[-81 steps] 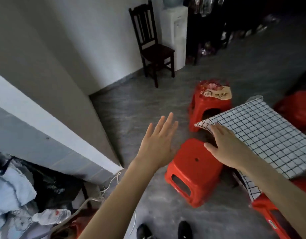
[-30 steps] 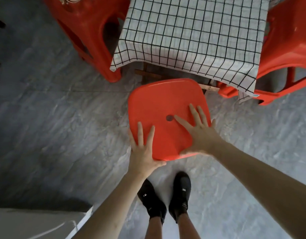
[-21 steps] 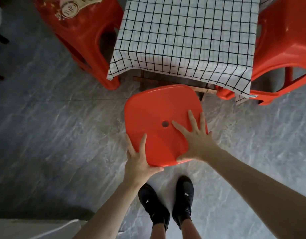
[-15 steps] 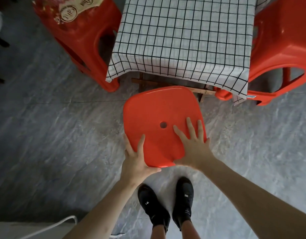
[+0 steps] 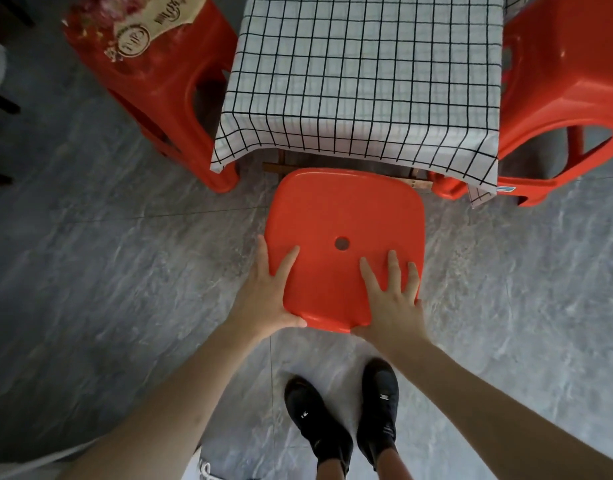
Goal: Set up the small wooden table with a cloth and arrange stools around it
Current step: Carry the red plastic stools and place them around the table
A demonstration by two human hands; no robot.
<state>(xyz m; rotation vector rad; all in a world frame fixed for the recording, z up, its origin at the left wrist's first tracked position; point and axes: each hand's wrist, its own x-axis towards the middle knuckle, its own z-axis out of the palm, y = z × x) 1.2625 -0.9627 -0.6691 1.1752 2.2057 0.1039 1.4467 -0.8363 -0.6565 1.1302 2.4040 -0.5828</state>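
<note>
A red plastic stool [image 5: 343, 216] with a round hole in its seat stands in front of me, its far edge just under the table's near side. My left hand [image 5: 267, 292] lies flat on the seat's near left corner, thumb along the front rim. My right hand [image 5: 395, 299] rests flat on the near right part, fingers straight. A white cloth with a black grid [image 5: 364, 74] covers the small wooden table, whose rail [image 5: 416, 183] shows below the hem. Another red stool with a printed label [image 5: 166, 74] stands left of the table. A third red stool [image 5: 561, 88] stands to the right.
Grey marbled floor tiles [image 5: 107, 271] spread around the table. My two black shoes [image 5: 346, 420] stand just behind the stool. Dark chair legs [image 5: 0, 105] show at the far left edge.
Both hands have slid back to the seat's near edge, the right hand moving away from the hole. The stool now sits closer to the table, and my view has tilted slightly lower.
</note>
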